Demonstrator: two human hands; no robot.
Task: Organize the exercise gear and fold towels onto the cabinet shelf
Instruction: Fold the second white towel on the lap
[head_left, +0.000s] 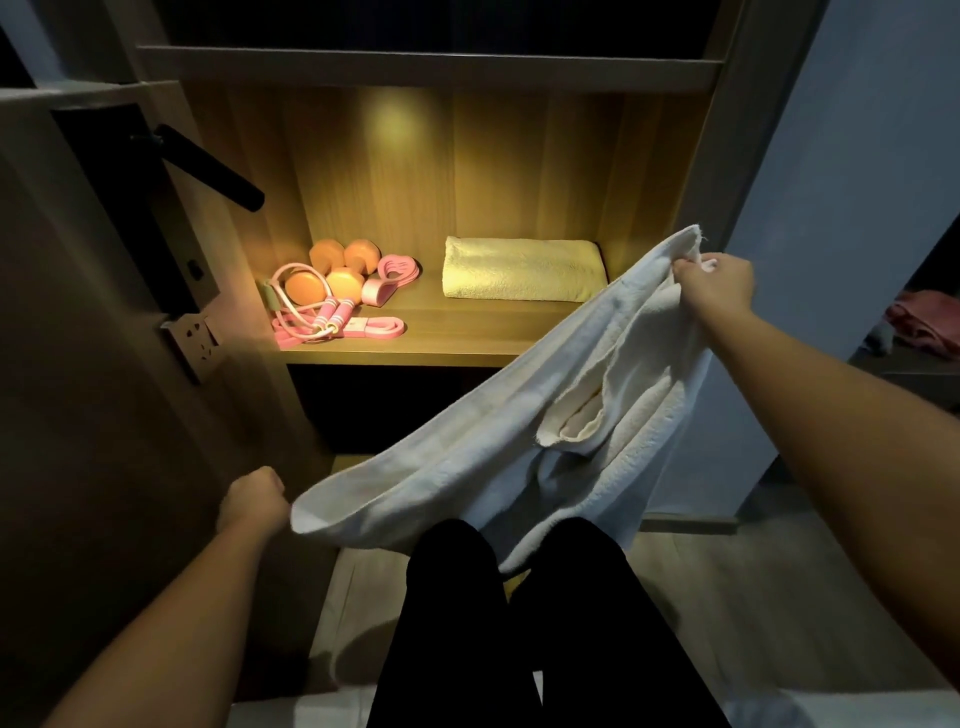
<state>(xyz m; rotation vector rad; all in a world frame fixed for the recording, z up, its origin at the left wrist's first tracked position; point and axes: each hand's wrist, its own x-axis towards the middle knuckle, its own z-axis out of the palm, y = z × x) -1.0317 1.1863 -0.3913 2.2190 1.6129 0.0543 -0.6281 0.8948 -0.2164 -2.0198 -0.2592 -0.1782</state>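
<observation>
cabinet (467, 171): wood, warm-lit | wall (857, 156): blue, right | floor (753, 597): wood planks

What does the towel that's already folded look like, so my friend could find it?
Find the lit wooden shelf straight ahead. On its right side, apart from the pink and orange exercise gear at the left, lies the folded towel. It is pale yellow and neatly flat, unlike the white towel held unfolded by the left hand and right hand.

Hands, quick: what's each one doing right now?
Left hand: fist gripping the white towel at its lower end.
Right hand: pinching the white towel's upper corner.
</observation>
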